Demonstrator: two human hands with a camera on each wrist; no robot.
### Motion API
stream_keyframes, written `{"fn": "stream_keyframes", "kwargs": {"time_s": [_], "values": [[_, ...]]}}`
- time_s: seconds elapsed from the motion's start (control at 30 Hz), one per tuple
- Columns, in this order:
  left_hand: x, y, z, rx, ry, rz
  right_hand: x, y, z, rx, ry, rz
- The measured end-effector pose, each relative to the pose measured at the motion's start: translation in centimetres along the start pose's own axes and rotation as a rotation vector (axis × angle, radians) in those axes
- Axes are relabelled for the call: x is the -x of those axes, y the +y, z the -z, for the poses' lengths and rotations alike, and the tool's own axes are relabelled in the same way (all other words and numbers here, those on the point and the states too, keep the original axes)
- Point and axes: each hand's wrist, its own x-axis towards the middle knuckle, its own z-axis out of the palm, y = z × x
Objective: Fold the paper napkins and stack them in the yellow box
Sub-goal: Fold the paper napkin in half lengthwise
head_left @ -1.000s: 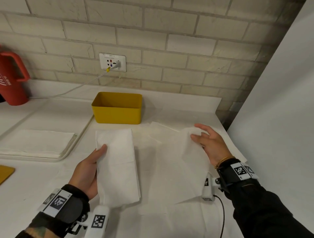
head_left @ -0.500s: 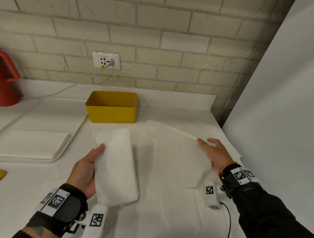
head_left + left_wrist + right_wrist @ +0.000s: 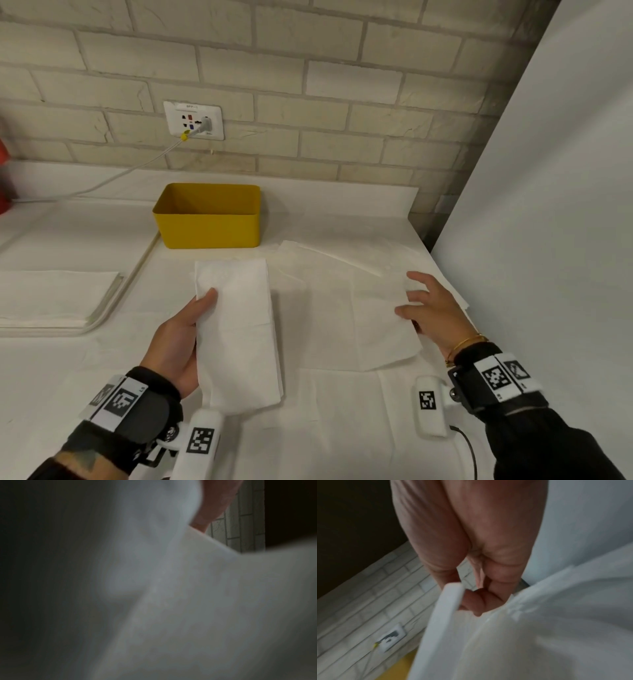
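Left hand: grasps a folded napkin, thumb on top at its left edge, fingers hidden beneath; napkin held over the bench middle, near the front.
Right hand: thumb and fingers curled onto the right edge of a second napkin, which lies partly lifted near the bench's right edge; the right wrist view shows fingertips pinching white paper.
Yellow box: open-topped, toward the bench's back edge, just beyond the folded napkin, apart from it.
Surface: white, covered with creased paper sheets.
Tray: left side, holding a flat napkin stack.
Room: brick wall behind with 1 socket and cable; white panel close along the right edge.
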Motion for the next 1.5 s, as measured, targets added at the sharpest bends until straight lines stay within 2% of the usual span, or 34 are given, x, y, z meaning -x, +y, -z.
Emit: {"fn": "stream_keyframes", "kwargs": {"time_s": [0.1,0.2,0.23,0.3,0.4,0.5,0.57,0.73,0.83,0.93,1.03,1.2,1.3,1.37,1.4,1.5], "values": [[0.1,0.0,-0.3,0.005,0.001,0.000,1.1,-2.1,-2.7,0.061,-0.100,0.144],[0.3,0.2,-0.3,0.007,0.001,-0.006,1.8,-3.3,-5.5,-0.110,-0.261,0.141],[0.4,0.3,-0.2,0.009,0.004,-0.008,1.7,-3.4,-5.9,-0.158,-0.247,0.137],[0.6,0.5,0.2,0.013,0.010,-0.015,1.1,-3.3,-6.0,-0.154,-0.123,0.128],[0.9,0.8,0.8,0.028,0.027,-0.021,-0.3,-2.1,-5.3,0.024,0.062,0.023],[0.9,0.7,0.9,0.038,0.030,-0.011,-1.0,-1.0,-6.0,0.142,-0.019,-0.103],[1.0,0.5,0.7,0.036,0.020,-0.005,-1.2,-0.6,-7.1,0.196,-0.068,-0.104],[1.2,0.9,-0.2,0.025,0.010,-0.029,-1.2,-1.7,-9.0,0.113,0.071,0.016],[1.3,1.0,-1.0,0.000,0.013,-0.061,0.6,-4.2,-9.6,0.083,0.090,0.219],[1.3,0.6,-2.4,-0.035,-0.003,-0.049,3.4,-6.7,-12.0,0.034,-0.018,0.398],[1.3,0.3,-3.6,-0.036,-0.043,-0.019,6.0,-7.4,-15.3,0.081,-0.189,0.448],[1.3,0.3,-3.0,-0.030,-0.096,-0.019,6.7,-6.8,-17.0,0.170,-0.295,0.450],[0.9,0.1,-2.0,-0.044,-0.060,-0.032,5.9,-6.9,-16.2,0.062,-0.177,0.454],[0.9,0.1,-1.6,-0.046,-0.060,-0.028,4.5,-7.1,-15.3,-0.018,-0.050,0.375],[1.0,0.2,-1.5,-0.057,-0.066,-0.028,3.9,-7.2,-14.9,-0.061,-0.050,0.301],[1.2,0.3,-1.5,-0.093,-0.092,-0.034,2.5,-6.9,-14.3,-0.228,-0.191,0.126]]}}
